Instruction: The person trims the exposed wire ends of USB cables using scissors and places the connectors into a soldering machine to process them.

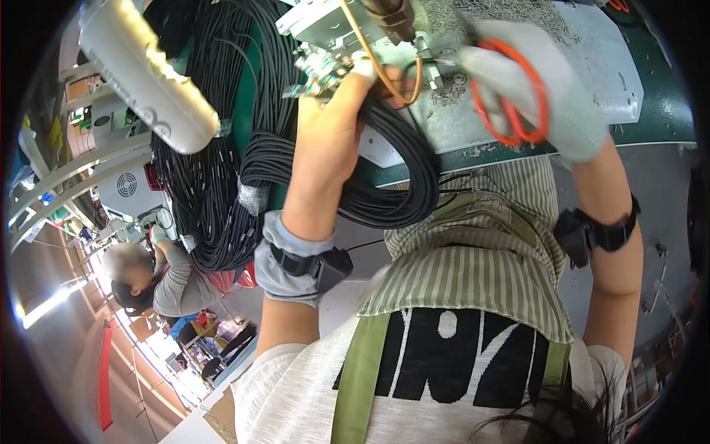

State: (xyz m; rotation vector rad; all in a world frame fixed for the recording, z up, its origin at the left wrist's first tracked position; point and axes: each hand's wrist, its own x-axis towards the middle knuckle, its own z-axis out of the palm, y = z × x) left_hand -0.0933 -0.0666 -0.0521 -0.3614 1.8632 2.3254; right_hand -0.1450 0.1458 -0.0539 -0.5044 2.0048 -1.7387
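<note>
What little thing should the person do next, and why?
Perhaps slow the right hand a little: it looks blurred, it has red scissors with it, and the left hand and black cables are close by.

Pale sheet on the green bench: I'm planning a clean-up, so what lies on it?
Small pale clippings litter the sheet, densest toward the picture's top. The right hand and red-handled tool block part of it; anything there cannot be seen.

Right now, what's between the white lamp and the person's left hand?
In the head view, bundles of black cable lie between the lamp and left hand.
</note>
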